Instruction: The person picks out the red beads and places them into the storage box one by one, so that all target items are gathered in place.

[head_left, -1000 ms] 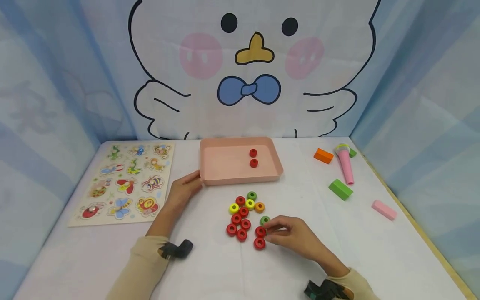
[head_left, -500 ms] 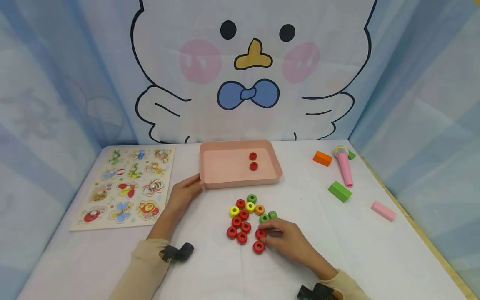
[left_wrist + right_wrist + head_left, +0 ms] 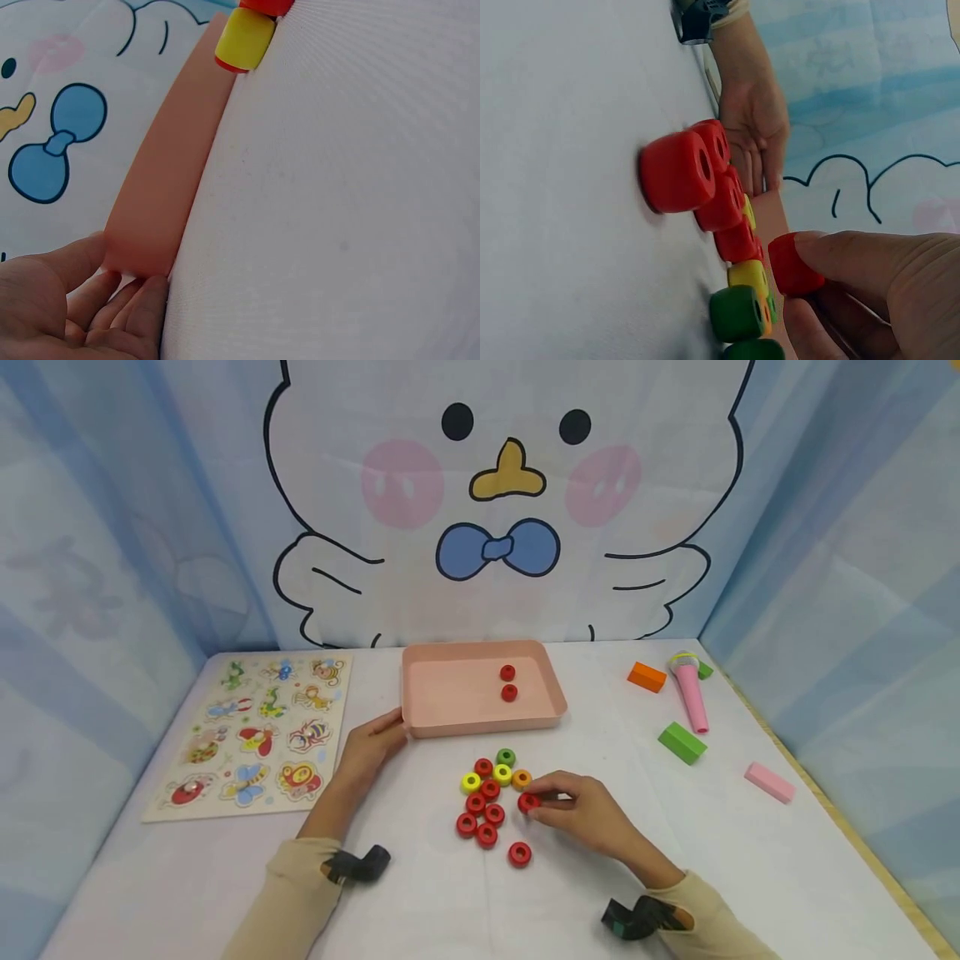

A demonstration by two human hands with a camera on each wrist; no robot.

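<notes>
The right hand (image 3: 588, 814) pinches a red bead (image 3: 528, 802) above the tabletop (image 3: 420, 910); the left hand (image 3: 366, 752) rests loosely extended fingers against the pink tray's (image 3: 480, 727) corner.

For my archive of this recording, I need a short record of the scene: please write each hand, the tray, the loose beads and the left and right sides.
left hand: holds the pink tray at its near left corner
right hand: pinches a red bead
inside tray: two red beads
loose beads: red, yellow, orange and green, in front of tray
left side: picture board
right side: toy microphone, orange block, green block, pink block
partly hidden: small green piece, behind microphone
</notes>
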